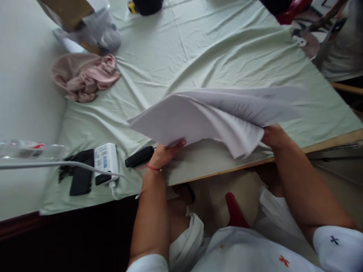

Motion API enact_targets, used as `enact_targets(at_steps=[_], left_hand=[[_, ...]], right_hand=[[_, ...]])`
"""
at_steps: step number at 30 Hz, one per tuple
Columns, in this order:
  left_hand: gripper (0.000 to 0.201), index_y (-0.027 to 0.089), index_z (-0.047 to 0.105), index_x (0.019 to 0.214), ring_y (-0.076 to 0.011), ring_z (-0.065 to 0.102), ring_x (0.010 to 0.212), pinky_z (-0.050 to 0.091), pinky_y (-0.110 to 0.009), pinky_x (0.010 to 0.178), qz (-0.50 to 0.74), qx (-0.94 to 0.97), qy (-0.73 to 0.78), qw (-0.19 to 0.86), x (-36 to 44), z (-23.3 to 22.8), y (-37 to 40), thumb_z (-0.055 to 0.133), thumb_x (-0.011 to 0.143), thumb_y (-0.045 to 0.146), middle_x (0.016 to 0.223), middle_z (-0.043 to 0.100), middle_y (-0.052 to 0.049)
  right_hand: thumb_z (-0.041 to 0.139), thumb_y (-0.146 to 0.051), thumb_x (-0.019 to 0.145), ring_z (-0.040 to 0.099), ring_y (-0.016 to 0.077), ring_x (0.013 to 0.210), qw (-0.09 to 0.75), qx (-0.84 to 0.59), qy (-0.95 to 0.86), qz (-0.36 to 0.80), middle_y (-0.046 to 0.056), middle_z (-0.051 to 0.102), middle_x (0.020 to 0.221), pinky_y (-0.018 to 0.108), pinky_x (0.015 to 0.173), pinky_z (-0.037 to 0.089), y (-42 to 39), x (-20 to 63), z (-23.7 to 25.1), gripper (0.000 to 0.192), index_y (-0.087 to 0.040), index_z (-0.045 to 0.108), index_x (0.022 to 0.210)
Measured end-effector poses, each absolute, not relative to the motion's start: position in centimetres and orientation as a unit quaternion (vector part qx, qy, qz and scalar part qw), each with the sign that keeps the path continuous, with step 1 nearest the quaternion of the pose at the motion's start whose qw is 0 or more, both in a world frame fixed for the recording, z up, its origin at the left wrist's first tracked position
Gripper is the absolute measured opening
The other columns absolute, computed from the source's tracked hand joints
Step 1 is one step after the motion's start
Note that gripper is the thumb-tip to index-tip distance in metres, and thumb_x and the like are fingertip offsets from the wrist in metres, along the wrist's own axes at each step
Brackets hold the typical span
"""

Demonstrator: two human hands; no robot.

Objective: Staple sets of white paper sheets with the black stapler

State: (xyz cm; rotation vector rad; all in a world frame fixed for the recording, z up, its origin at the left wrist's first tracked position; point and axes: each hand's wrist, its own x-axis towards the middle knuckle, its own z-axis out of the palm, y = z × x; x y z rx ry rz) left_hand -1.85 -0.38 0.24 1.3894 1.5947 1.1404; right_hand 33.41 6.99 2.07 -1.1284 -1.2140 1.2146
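Matt white paper sheets (215, 117) — creased pale-green cloth sheet (227, 49), wood-edged table (334, 141).

A table (326, 141) with a pale wooden edge fills most of the view, covered by a creased light green cloth (215, 49) that hangs over its near left corner. A plain white wall (22, 75) runs along the table's left edge. Beyond the far right corner stands a wooden chair (329, 26), and next to it part of a red seat (292, 13) shows at the far edge. Off the right edge a strip of pale floor (340, 177) is visible. Under the near edge the space is dark on the left. The light is soft and even, with faint shadows in the folds of the cloth.
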Motion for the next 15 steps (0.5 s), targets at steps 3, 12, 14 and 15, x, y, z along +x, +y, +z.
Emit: enact_targets(at_steps=[3,12,14,15], left_hand=[[0.044,0.021,0.078,0.102,-0.0292,0.072,0.110,0.056,-0.046,0.108,0.455,0.537,0.611,0.362,-1.8,-0.1,0.1,0.084,0.080,0.058,0.110,0.080,-0.013],[0.043,0.023,0.077,0.099,-0.0229,0.077,0.080,0.067,-0.035,0.069,0.482,0.401,0.590,0.508,-0.3,1.2,-2.3,0.090,0.076,0.056,0.099,0.082,-0.010],[0.041,0.024,0.074,0.099,-0.0194,0.071,0.060,0.061,-0.031,0.048,0.466,0.379,0.597,0.532,0.1,1.8,-2.8,0.089,0.077,0.055,0.083,0.079,-0.006],[0.041,0.024,0.073,0.098,-0.0181,0.067,0.051,0.055,-0.029,0.039,0.455,0.373,0.598,0.544,0.2,2.0,-3.0,0.089,0.077,0.055,0.075,0.076,-0.004]], right_hand=[[0.103,-0.037,0.055,0.076,0.0283,0.106,0.488,-0.440,-0.539,0.527,0.000,0.082,0.093,0.044,0.093,0.063,7.1,33.4,1.8,0.033,-0.030,0.078,0.076],[0.099,-0.057,0.062,0.063,0.0166,0.053,0.434,-0.536,-0.403,0.602,0.001,0.076,0.070,0.029,0.047,0.051,6.9,33.4,1.7,0.043,-0.023,0.077,0.073],[0.099,-0.060,0.061,0.064,0.0182,0.051,0.410,-0.540,-0.400,0.617,0.003,0.075,0.067,0.031,0.045,0.050,7.1,33.2,1.5,0.045,-0.023,0.076,0.072],[0.099,-0.061,0.060,0.064,0.0192,0.050,0.399,-0.541,-0.400,0.623,0.003,0.074,0.066,0.032,0.044,0.051,7.1,33.2,1.4,0.046,-0.023,0.075,0.071]])
